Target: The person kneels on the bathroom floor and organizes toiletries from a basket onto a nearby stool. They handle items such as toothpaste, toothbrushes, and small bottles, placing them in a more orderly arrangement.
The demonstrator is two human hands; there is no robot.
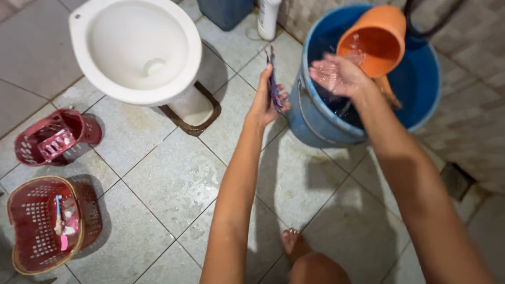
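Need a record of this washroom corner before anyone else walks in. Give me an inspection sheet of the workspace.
Surface: grey tiled floor, wet and stained in patches.
Job's things: blue bucket holding water; orange dipper tilted over it; thin purple sachet, held upright.
Clutter: two red plastic baskets, one tipped on its side, one holding small toiletries; white bottle; dark blue container.
Grippers: left hand pinches the sachet in its fingers; right hand is open, palm up and wet, above the bucket.
Cables: a dark curved handle or hose at the bucket's far rim, cannot tell which.
Surroundings: white toilet bowl; tiled wall; floor drain; person's bare foot.
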